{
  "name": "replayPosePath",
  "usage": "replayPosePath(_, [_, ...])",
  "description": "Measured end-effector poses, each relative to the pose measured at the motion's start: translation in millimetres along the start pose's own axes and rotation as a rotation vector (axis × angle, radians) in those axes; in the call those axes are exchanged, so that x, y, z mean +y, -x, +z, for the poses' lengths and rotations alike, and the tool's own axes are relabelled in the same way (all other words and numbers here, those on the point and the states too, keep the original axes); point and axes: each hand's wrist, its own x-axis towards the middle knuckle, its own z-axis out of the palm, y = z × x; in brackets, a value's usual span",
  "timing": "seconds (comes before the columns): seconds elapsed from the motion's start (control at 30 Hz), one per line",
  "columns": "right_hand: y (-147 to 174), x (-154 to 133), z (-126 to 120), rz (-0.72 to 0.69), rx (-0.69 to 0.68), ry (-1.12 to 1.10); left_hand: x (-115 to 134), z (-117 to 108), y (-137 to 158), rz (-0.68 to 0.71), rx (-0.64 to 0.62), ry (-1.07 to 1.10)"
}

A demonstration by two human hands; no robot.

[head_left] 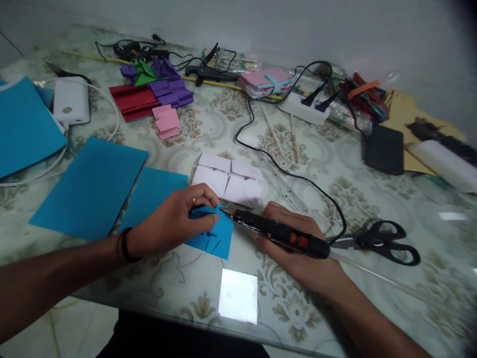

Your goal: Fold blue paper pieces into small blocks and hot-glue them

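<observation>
In my right hand (290, 238) is a black hot glue gun (276, 231) with a clear glue stick (376, 276) trailing from its rear. Its brass nozzle meets the upper edge of a small folded blue paper (216, 238). My left hand (182, 214) pinches that paper near the nozzle, thumb on top and fingers bent behind. Just beyond lies a folded white paper piece (227, 179) with a slit across it. Two flat blue sheets, a large one (91, 186) and a smaller one (152, 189), lie left of my hands.
Black-handled scissors (387, 241) lie at right. A black cord (286, 171) runs back to a white power strip (305, 107). Folded purple paper (171, 93), red paper (134, 102) and pink paper (166, 122) sit behind. A white power bank (72, 99) stands left, a black phone-like slab (383, 149) right.
</observation>
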Motion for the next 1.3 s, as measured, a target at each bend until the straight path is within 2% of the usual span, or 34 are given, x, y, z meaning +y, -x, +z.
replayPosePath(1.3, [0.3, 0.9, -5.8, -0.012, 0.019, 0.033, -3.1, -7.0, -1.7, 0.033, 0.061, 0.012])
